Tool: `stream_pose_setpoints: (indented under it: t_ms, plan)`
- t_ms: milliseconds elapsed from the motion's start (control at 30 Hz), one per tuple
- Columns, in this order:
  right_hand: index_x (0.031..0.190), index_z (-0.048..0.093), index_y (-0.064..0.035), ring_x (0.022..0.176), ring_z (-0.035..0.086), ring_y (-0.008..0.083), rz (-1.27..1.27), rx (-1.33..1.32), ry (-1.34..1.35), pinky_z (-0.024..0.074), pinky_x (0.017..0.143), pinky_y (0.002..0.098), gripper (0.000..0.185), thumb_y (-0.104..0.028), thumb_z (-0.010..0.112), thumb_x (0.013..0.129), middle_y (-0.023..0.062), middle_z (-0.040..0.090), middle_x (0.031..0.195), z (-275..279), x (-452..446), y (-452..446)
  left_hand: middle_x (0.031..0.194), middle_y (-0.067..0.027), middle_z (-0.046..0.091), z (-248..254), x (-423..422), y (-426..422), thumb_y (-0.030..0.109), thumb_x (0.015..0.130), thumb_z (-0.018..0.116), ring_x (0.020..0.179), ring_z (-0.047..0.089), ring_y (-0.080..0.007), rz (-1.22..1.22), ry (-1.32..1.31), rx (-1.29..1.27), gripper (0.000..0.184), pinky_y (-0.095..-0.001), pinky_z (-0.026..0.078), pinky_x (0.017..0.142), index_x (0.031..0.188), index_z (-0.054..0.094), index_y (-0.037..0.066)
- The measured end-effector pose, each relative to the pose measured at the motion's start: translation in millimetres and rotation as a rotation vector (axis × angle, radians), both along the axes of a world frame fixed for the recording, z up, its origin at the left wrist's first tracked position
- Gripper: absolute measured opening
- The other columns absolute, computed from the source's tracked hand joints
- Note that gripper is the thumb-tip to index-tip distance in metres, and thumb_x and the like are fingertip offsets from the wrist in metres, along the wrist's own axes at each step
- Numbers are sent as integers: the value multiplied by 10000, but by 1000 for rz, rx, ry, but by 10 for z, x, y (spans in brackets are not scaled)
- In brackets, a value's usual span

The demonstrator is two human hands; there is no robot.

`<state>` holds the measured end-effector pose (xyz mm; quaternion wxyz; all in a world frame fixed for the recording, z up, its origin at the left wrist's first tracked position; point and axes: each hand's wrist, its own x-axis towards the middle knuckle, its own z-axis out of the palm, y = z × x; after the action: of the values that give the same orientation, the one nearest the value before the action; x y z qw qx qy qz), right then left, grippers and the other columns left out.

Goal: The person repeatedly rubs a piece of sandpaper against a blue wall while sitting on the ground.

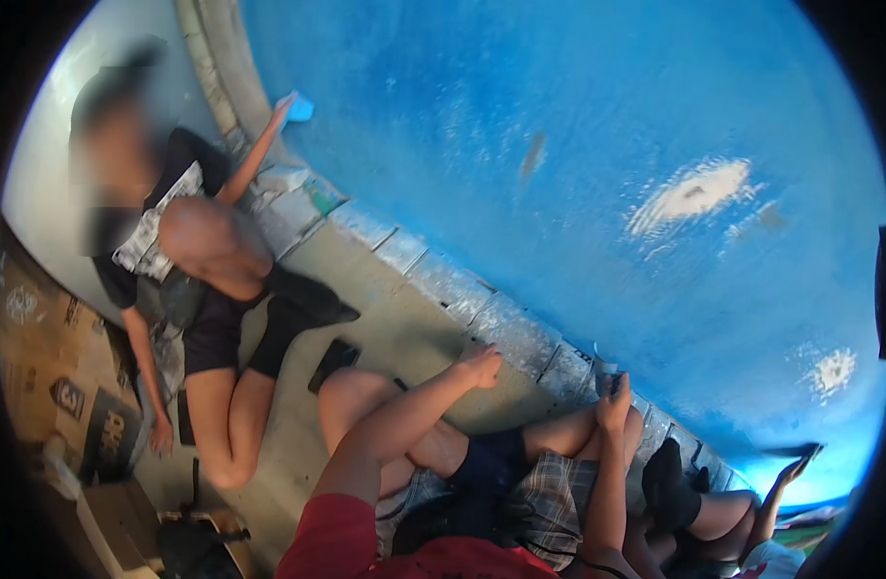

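Note:
My right hand (613,403) is closed around a scraper with a dark handle, raised beside my knee. The scraper's pale blade (605,363) points up near the foot of the blue wall (443,125). My left hand (481,367) is held out beyond my other knee, with its fingers curled; no object shows in it. It is nearest to the grey block ledge (505,333) along the wall, apart from the wall itself. Two white patches, a large one (695,193) and a smaller one (833,372), show bare on the blue surface.
To the left, a person (211,280) sits holding a light-blue piece (298,108) against the wall. Another person's hand (800,468) at right holds a dark flat tool. A black phone (335,363) lies on the floor by my knee. Cardboard boxes (52,362) stand at far left.

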<state>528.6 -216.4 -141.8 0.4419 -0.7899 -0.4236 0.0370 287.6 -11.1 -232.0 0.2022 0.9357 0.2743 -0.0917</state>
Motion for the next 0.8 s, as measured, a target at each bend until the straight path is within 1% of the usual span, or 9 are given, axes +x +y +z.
stream_pose_setpoints:
  t_ms: [67,267,333,400,467,533,633,700,800]
  plan:
    - [980,540,39,765,618,322,-4,23,16,467,694,392,106,-49,529,923,208,632,848,-45,4,4,1390,-170,427,-598,117,72,316,750,707,1230,470,-355,21,-49,-21,506,-461,424,993,1152,602,28]
    - [995,544,40,778,618,330,-15,-16,-20,469,710,392,125,-60,537,919,205,641,865,118,-118,-55,1019,-139,678,584,-94,162,268,820,691,901,650,-264,-132,47,-371,303,-394,512,779,1025,690,45]
    - [1000,553,43,799,607,384,-35,60,-121,465,734,415,155,-78,554,904,226,642,872,-164,145,-86,803,-104,696,2069,-417,94,226,864,666,700,642,-193,-359,-145,-751,225,-301,497,638,1006,715,59]
    - [985,555,45,790,608,386,-18,18,-25,469,736,411,151,-85,553,908,236,638,852,-232,146,-97,815,-79,697,3028,-788,-125,198,877,651,621,610,-151,-560,-466,-952,219,-243,466,565,1046,712,72]
    - [983,554,41,792,614,369,20,58,85,471,734,409,143,-82,548,911,234,638,851,-183,90,-23,821,-66,701,3770,-1076,-356,206,892,628,527,563,-173,-658,-456,-612,218,-272,450,513,1036,720,71]
    - [974,556,36,771,627,323,24,67,149,476,706,398,123,-72,532,921,216,639,837,120,-118,9,728,-59,663,3793,-1304,-669,144,888,574,492,539,-200,-692,-771,-670,291,-310,424,473,1154,667,73]
    - [966,560,35,769,631,320,31,98,-96,477,697,398,121,-76,534,922,208,637,829,-66,20,21,631,-81,592,4170,-1324,-1000,89,852,534,509,556,-253,-1000,-623,-203,467,-360,435,499,1320,537,82]
    - [1005,561,34,825,626,361,32,1,3,478,725,413,141,-62,542,904,225,633,883,-4,-16,-44,590,-118,528,3897,-1109,-1295,49,802,523,584,593,-309,-1053,-853,-27,638,-406,460,565,1426,390,92]
    - [1083,552,44,885,618,414,22,67,-243,482,760,433,224,-72,544,892,265,633,938,-210,23,-66,684,-171,585,3925,-320,-1704,20,791,508,643,590,-337,-1285,-328,-648,675,-422,460,609,1444,342,51]
